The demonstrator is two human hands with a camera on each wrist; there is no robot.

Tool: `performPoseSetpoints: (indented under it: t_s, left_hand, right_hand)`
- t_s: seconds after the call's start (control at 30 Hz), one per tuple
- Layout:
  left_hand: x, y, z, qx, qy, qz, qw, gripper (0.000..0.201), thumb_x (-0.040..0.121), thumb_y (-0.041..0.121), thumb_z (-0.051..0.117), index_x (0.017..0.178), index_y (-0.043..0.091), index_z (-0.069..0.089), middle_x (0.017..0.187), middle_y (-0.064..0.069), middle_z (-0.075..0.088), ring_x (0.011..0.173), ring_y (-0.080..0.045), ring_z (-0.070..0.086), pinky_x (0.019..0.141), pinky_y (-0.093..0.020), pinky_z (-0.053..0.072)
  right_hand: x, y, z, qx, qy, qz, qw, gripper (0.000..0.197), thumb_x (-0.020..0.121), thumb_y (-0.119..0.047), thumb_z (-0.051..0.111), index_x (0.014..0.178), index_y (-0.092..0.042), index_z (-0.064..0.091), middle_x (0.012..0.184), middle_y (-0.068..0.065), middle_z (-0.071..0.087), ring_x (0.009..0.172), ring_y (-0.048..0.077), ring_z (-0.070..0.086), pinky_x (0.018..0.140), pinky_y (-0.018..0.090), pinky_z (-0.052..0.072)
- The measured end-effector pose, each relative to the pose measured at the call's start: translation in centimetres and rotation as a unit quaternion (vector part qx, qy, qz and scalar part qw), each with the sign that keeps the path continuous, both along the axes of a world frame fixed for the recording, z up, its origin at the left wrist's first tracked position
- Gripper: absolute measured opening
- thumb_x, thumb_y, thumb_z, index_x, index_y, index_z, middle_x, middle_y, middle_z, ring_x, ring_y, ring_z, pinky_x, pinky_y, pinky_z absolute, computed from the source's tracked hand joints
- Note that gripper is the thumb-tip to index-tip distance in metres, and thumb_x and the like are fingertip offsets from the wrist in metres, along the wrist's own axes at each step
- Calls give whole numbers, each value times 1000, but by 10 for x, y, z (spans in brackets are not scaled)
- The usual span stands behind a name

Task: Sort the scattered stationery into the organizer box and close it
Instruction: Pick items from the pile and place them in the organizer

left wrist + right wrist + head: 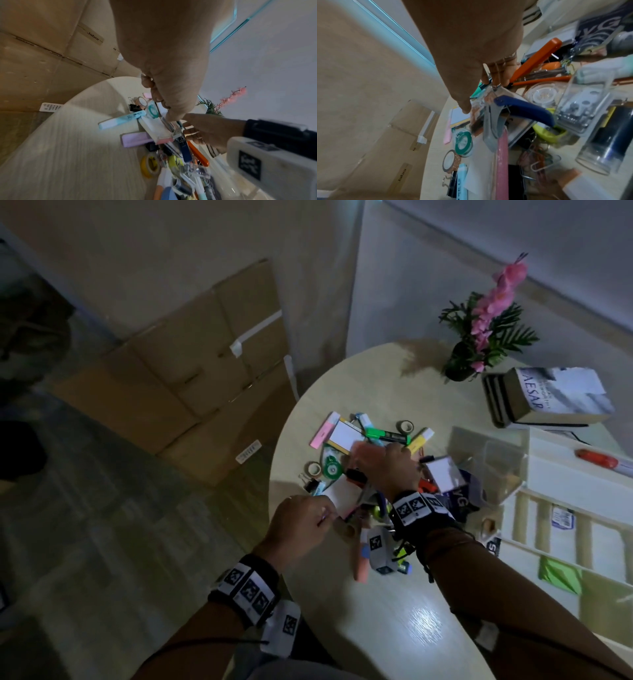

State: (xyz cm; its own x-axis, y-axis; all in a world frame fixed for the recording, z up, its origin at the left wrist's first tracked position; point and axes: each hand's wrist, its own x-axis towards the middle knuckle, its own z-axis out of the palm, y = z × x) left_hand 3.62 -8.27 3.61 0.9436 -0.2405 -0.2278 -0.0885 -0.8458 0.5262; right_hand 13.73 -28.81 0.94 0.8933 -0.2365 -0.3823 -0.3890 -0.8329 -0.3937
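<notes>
Stationery lies heaped on a round pale table (376, 604): highlighters, tape rolls (332, 469), note pads, binder clips, orange-handled cutters (537, 56) and a blue-handled tool (522, 108). My left hand (329, 518) is at the pile's near-left edge, fingers curled. Its tips (169, 115) pinch a small clear piece lying on a white note pad (154, 128). My right hand (373, 448) reaches over the middle of the pile. Its fingers (496, 77) are straight and touch items beside the cutters, thumb spread apart. The white organizer box (561, 474) stands open at the right.
A clear plastic container (486, 460) sits between the pile and the organizer. Stacked books (555, 395) and a potted pink flower (486, 326) stand at the table's far side. Cardboard boxes (191, 378) lean by the wall beyond the table's left edge.
</notes>
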Motion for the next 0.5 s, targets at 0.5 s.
performPoseSetpoints:
  t_s: [0.5]
  left_hand:
    - [160, -24, -37, 41, 40, 115, 992, 33, 93, 39, 70, 110, 11, 69, 111, -14, 67, 104, -37, 66, 84, -41, 56]
  right_hand:
    - [7, 2, -25, 120, -38, -158, 979, 64, 77, -32, 85, 126, -11, 49, 121, 15, 65, 116, 40, 59, 98, 61, 52]
